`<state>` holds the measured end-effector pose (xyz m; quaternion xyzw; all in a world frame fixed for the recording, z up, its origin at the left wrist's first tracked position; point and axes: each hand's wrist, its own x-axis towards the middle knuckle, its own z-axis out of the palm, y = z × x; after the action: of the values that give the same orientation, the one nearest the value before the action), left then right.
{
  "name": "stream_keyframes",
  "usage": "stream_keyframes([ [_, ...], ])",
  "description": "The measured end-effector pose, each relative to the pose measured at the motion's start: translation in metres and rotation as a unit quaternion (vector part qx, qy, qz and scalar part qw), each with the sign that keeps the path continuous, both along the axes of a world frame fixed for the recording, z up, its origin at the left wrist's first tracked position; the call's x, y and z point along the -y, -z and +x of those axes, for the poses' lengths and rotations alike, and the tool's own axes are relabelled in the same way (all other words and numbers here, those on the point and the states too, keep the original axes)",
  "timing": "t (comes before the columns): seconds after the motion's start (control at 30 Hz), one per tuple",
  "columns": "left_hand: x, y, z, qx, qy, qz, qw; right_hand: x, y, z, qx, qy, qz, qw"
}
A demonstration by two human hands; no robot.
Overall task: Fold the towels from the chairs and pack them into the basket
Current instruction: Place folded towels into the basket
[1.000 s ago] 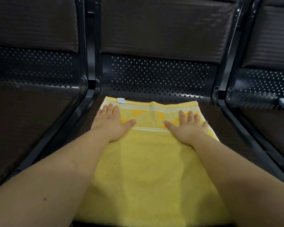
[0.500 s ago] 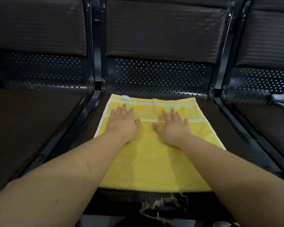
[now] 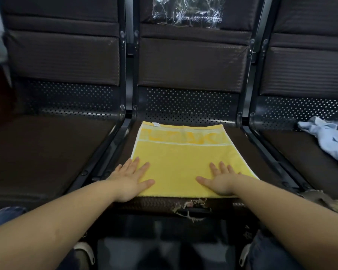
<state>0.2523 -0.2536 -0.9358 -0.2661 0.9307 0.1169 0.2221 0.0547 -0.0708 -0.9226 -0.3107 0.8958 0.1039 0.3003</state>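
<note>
The yellow towel [image 3: 185,162] lies flat on the middle seat [image 3: 240,145], its near edge along the seat's torn front. The left hand [image 3: 130,180] and right hand [image 3: 221,182] press its near corners, fingers spread. Bare seat flanks it; a blue towel [image 3: 328,139] lies on the right seat.

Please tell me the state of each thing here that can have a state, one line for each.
Yellow terry towel: folded, flat on the middle seat.
Left hand: open, flat on the towel's near left corner.
Right hand: open, flat on its near right part.
Pale blue cloth: crumpled, unfolded, on the right seat.
Middle seat's front edge: torn.
</note>
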Motion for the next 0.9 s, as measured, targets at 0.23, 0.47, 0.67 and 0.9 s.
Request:
stream_keyframes([
  [0.23, -0.003, -0.018, 0.034, 0.075, 0.049, 0.008, 0.996, -0.055, -0.019, -0.022, 0.029, 0.09, 0.023, 0.995],
  [0.47, 0.001, -0.024, 0.046, -0.106, 0.103, -0.06, 0.987, -0.067, -0.03, -0.025, -0.107, 0.06, -0.055, 0.991],
  [0.67, -0.015, -0.009, 0.05, -0.264, 0.094, -0.035, 0.959, -0.044, -0.033, 0.025, -0.057, -0.108, -0.224, 0.967],
  [0.9, -0.042, -0.005, 0.023, -0.297, 0.094, 0.001, 0.95, -0.002, -0.013, 0.075, -0.022, -0.22, -0.29, 0.931],
])
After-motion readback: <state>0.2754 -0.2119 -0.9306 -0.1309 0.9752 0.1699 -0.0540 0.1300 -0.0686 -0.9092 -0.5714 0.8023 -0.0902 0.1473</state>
